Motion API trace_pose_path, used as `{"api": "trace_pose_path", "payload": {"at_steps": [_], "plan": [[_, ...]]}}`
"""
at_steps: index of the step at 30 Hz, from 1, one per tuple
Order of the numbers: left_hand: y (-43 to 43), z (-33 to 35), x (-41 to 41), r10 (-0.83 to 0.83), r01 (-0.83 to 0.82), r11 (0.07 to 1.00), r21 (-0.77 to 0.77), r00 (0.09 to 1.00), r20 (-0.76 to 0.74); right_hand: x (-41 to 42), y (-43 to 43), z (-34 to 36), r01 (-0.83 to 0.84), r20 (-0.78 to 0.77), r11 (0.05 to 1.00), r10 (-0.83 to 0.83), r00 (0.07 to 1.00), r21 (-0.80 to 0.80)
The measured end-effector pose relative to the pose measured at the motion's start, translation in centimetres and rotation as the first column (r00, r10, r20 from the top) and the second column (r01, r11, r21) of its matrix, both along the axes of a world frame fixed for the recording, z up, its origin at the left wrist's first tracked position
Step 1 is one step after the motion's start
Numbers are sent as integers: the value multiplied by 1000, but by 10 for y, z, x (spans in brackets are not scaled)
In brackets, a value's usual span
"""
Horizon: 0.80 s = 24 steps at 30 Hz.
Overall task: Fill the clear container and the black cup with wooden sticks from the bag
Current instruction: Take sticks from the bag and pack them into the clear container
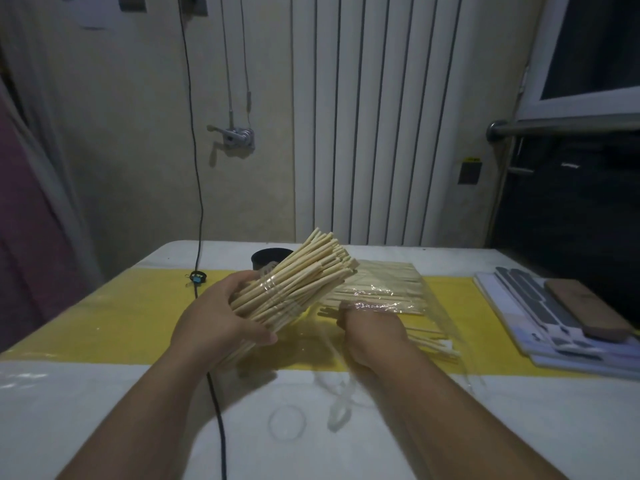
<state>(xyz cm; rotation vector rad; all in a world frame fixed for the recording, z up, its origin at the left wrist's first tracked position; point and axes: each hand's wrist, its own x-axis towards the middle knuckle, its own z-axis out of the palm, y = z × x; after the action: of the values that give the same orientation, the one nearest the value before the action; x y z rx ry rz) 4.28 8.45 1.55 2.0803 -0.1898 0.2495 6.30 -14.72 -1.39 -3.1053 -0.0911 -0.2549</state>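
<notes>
My left hand (pixel 221 323) grips a clear container (pixel 273 292) packed with a thick bundle of wooden sticks (pixel 311 268), tilted so the stick ends point up and to the right above the table. Behind it stands the black cup (pixel 266 258), mostly hidden by the bundle. The clear plastic bag (pixel 384 289) lies on the yellow strip to the right with several sticks inside and some loose sticks (pixel 433 341) poking out. My right hand (pixel 370 327) is curled at the bag's near edge, fingers under the film; whether it also holds sticks is hidden.
A black cable (pixel 216 410) runs across the table from the wall to the near edge. A clear round lid (pixel 287 422) and a white plastic strip (pixel 339 410) lie near me. A stack of papers and boards (pixel 561 317) sits at the right.
</notes>
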Motion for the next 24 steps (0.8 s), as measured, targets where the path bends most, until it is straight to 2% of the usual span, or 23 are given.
{"api": "trace_pose_path", "payload": {"at_steps": [5,10,12,15,20,22,24], "plan": [[0,0,1,16,-16,1000,12,1000,-5,-15,-5,16,-29,23,998,28,999,52],[2,-1,1,36,-36,999,-20,999,-16,-35,-5,40,-50,-131,998,56,990,44],[2,-1,1,32,-33,999,-32,999,-17,-43,-2,53,-46,-123,999,49,991,26],[1,-1,0,29,-29,999,-40,999,-20,-55,1,66,-54,-1,998,54,999,-39],[1,-1,1,36,-36,999,-35,999,-9,-64,0,80,-139,215,985,158,964,-102],[2,-1,1,39,-39,999,-34,999,-11,-63,-1,78,-177,344,979,201,917,-99],[2,-1,1,39,-39,999,-34,999,-11,-57,-3,71,-220,561,969,244,791,-111]]}}
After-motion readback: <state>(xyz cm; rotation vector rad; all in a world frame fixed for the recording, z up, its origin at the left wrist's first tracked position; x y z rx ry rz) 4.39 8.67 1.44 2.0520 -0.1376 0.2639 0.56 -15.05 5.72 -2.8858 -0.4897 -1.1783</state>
